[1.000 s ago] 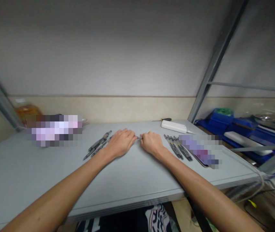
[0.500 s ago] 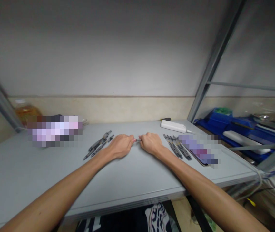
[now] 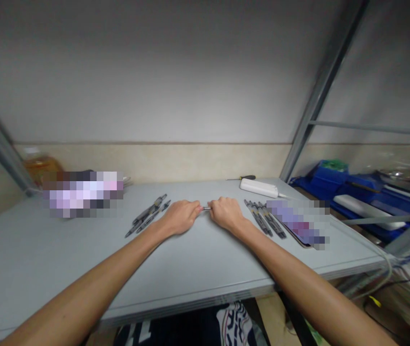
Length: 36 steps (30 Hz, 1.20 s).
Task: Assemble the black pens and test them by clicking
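Note:
Both of my hands rest on the grey table [image 3: 190, 269] near its middle, fingers curled. My left hand [image 3: 180, 216] and my right hand [image 3: 227, 213] pinch the two ends of one thin pen [image 3: 206, 208], of which only a short metallic bit shows between them. A group of several dark pens [image 3: 149, 216] lies just left of my left hand. Another row of several dark pens [image 3: 264, 219] lies to the right of my right hand.
A white elongated device [image 3: 258, 188] and a small screwdriver [image 3: 242, 178] lie at the back right of the table. Blurred patches sit at back left and right. Blue bins [image 3: 329, 175] stand beyond a slanted metal post [image 3: 316, 103]. An amber bottle [image 3: 37, 163] stands far left.
My left hand's fingers have curled tighter on the pen. Both hands stay in nearly the same place.

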Available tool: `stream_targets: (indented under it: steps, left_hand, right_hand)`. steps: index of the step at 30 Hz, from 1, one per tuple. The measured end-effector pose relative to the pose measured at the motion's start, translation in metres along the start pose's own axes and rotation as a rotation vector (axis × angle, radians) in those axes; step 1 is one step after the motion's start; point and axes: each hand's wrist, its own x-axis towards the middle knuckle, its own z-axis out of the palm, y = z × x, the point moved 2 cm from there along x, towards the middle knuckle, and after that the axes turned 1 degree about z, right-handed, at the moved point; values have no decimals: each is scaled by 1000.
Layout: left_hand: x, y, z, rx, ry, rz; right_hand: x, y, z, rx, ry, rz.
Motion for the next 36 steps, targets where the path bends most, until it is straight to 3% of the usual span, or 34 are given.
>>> stream_targets:
  steps: [6, 10, 19, 25, 29, 32, 36]
  left_hand:
    - [-2, 17, -11, 202, 151, 150]
    - [0, 28, -12, 282, 131, 210]
    - [8, 31, 2, 222, 101, -84]
    - [8, 35, -5, 251, 152, -36]
    - [8, 37, -9, 284, 177, 39]
    - [9, 36, -5, 266, 144, -5]
    - [12, 35, 2, 244, 86, -76]
  right_hand:
    - [6, 4, 12, 137, -102, 141]
    - [8, 9, 12, 224, -119, 113]
    - [4, -3, 9, 178, 52, 53]
    - [4, -7, 5, 161, 51, 136]
    - [9, -2, 8, 272, -37, 164]
    - [11, -1, 11, 331, -104, 104]
    - [8, -5, 8, 232, -34, 115]
